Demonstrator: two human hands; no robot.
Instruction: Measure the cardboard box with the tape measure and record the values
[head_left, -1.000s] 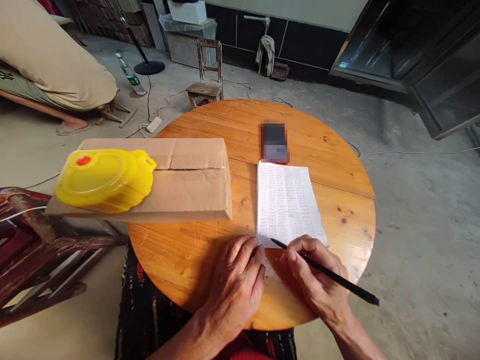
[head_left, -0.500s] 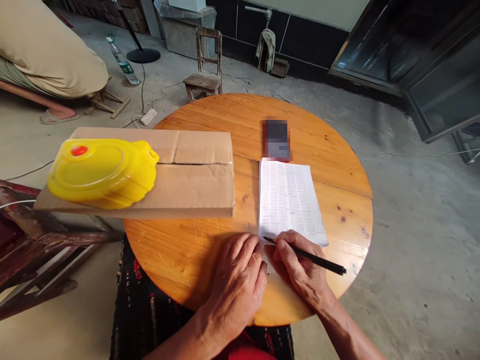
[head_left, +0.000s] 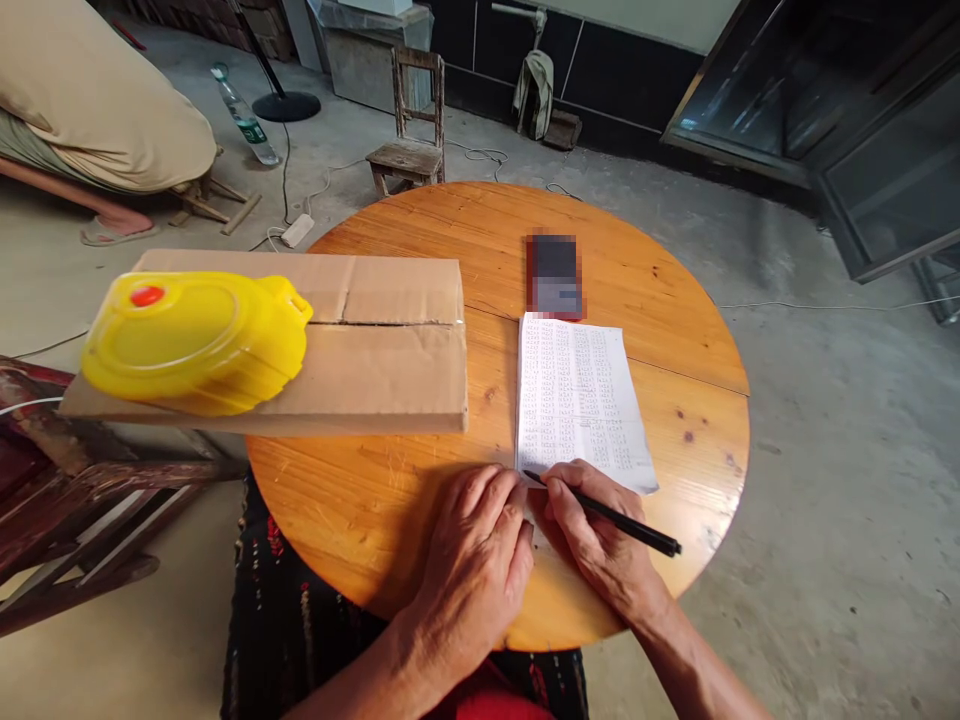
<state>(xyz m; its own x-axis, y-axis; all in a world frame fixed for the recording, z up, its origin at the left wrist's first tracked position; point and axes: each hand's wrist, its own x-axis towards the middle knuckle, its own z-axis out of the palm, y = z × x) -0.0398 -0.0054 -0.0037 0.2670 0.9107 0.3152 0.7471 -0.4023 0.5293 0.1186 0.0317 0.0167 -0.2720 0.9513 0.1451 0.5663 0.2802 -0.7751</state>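
Observation:
A white sheet of paper (head_left: pixel 576 400) covered in rows of small handwriting lies on the round wooden table (head_left: pixel 420 240). My right hand (head_left: pixel 596 540) grips a black pen (head_left: pixel 630 525), its tip resting at the sheet's near left corner. My left hand (head_left: pixel 472 560) lies flat on the table beside that corner, fingers stretched out and touching the paper's edge. A phone (head_left: pixel 553 275) sits just beyond the top of the sheet.
A flat cardboard box (head_left: pixel 375 340) overhangs the table's left side, with a yellow plastic container (head_left: pixel 195 340) on it. A dark red wooden chair (head_left: pixel 67 490) stands at the left. A small wooden chair (head_left: pixel 411 130), a plastic bottle (head_left: pixel 244 115) and cables lie on the concrete floor behind.
My right hand has shifted left along the sheet's bottom edge, bringing the pen tip to the left corner. The left hand has stayed put.

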